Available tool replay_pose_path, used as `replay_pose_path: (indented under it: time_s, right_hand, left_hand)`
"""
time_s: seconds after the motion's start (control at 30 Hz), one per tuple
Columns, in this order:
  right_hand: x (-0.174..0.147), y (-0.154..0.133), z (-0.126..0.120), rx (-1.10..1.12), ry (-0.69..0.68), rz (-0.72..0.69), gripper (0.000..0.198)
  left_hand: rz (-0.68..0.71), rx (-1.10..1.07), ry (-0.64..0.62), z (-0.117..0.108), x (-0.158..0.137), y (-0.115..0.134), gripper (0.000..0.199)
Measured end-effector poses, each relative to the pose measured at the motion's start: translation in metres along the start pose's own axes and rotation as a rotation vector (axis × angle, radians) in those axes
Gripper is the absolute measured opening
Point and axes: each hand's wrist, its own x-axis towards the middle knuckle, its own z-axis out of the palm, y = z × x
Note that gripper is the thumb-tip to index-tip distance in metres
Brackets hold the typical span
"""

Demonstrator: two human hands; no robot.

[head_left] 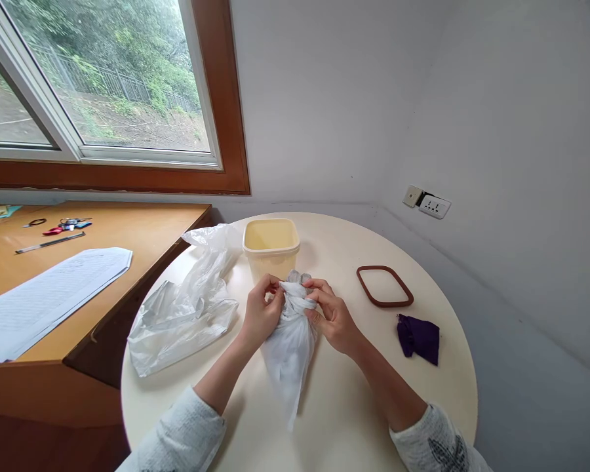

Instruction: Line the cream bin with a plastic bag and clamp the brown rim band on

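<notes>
A thin white bag, gathered and twisted into a knot-like bunch near its top, is held above the round table. My left hand is closed on the left side of the bunch, thumb and fingers pinching it. On the other side my right hand grips the bunch with bent fingers. The bag's loose end tapers down towards me. Just behind my hands stands an open cream plastic bin, its lower part hidden by them. Left of it lies a crumpled translucent plastic bag.
A brown rounded-square ring and a dark purple cloth pouch lie at right on the round white table. The wooden desk at left bears paper sheets, a pen and keys.
</notes>
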Motion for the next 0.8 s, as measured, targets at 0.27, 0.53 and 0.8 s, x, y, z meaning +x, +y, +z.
replay_pose_path:
  time_s: [0.27,0.53,0.8]
  right_hand:
    - [0.0002,-0.0055,-0.0042,-0.018,-0.045,-0.01,0.012]
    - [-0.0014,-0.0063,0.0028,-0.338,0.129,-0.029,0.019]
    - [0.0002,0.0002,0.0055,-0.398,0.214,-0.091,0.017]
  left_hand:
    - [-0.039,-0.085,-0.01,-0.0004,0.0016,-0.0011,0.008]
    - [-0.165,-0.336,-0.123,-0.0004,0.0008,0.0023,0.02]
    - [-0.295,-0.45,-0.198,-0.0044,0.0023,0.0052,0.023]
